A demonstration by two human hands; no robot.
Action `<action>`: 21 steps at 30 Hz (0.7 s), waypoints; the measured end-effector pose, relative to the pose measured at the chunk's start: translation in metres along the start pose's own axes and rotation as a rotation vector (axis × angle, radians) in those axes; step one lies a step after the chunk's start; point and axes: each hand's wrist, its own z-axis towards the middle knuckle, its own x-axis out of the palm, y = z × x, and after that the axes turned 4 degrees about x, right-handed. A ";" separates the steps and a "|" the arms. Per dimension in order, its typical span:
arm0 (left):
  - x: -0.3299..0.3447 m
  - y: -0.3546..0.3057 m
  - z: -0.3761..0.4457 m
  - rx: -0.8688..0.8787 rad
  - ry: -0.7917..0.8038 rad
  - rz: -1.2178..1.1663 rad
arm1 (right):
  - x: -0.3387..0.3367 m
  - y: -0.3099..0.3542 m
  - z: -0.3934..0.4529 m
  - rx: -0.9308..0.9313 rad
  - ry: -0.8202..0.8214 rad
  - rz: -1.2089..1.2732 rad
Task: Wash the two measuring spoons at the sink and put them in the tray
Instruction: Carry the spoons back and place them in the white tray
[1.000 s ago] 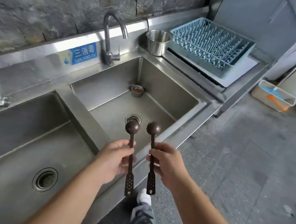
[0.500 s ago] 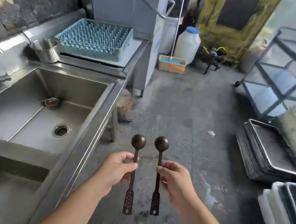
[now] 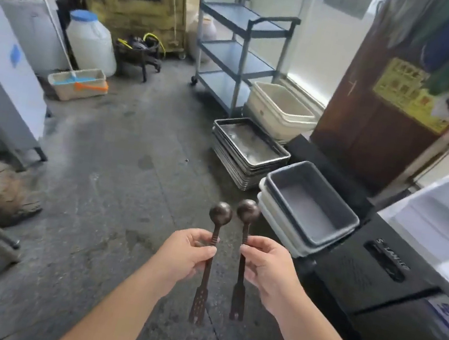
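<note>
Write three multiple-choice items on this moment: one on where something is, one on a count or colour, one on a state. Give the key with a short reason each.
1. Where is the grey tub?
A. on the cart
B. on the floor, right of the spoons
C. in the left hand

2. How many shelves does the cart have?
A. one
B. three
C. five

3. How are the spoons held?
A. both in one hand
B. one per hand, bowls up
C. lying on the floor

Key: B, the tub sits stacked on white tubs on the floor at the right; B, three shelves show; B, the left hand holds the left spoon and the right hand the right spoon, both upright.
</note>
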 end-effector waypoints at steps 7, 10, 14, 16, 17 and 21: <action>0.151 -0.018 0.062 -0.033 0.240 0.126 | -0.156 0.014 0.000 0.004 -0.275 0.166; 0.203 -0.025 0.085 -0.046 0.313 0.162 | -0.204 0.018 -0.001 0.011 -0.386 0.221; 0.263 -0.035 0.124 -0.024 0.411 0.223 | -0.252 0.024 0.008 0.011 -0.499 0.327; 0.291 -0.041 0.150 -0.006 0.456 0.268 | -0.274 0.030 0.020 0.004 -0.553 0.353; 0.305 -0.045 0.164 0.008 0.488 0.299 | -0.285 0.035 0.027 0.002 -0.589 0.368; 0.358 -0.067 0.227 0.024 0.615 0.412 | -0.325 0.062 0.063 0.010 -0.756 0.415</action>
